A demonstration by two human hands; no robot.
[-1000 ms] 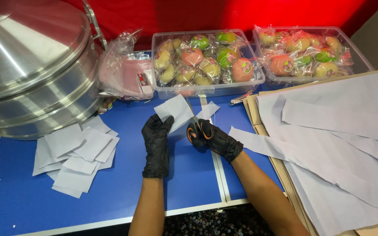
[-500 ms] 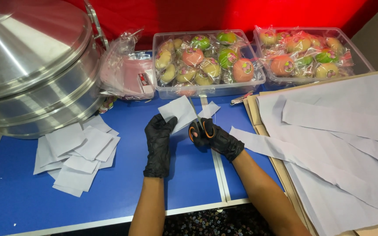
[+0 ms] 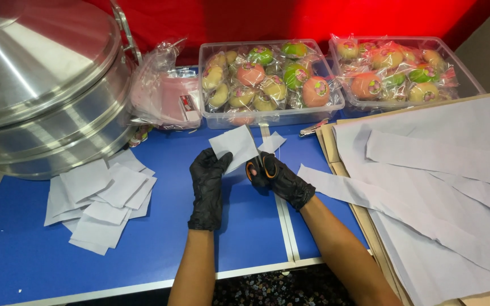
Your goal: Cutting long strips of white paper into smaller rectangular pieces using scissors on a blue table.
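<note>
Both my hands wear black gloves and work above a blue table [image 3: 160, 249]. My left hand [image 3: 208, 178] pinches a white paper piece [image 3: 235, 147] by its lower left edge. My right hand [image 3: 276, 178] grips orange-handled scissors [image 3: 259, 169], whose blades are mostly hidden behind the paper. A smaller white paper end [image 3: 272, 141] sticks out just right of the held piece. A heap of cut white paper squares [image 3: 100, 198] lies on the table to my left.
A large steel steamer pot with lid [image 3: 46, 90] fills the far left. Two clear tubs of wrapped round sweets [image 3: 270, 79] [image 3: 398, 71] stand at the back, beside a pink plastic bag [image 3: 163, 99]. Long white paper strips [image 3: 443, 170] lie over brown sheets at right.
The paper piece in my left hand has shifted slightly, and my right hand with the scissors has moved a little along its edge. Nothing else moved.
</note>
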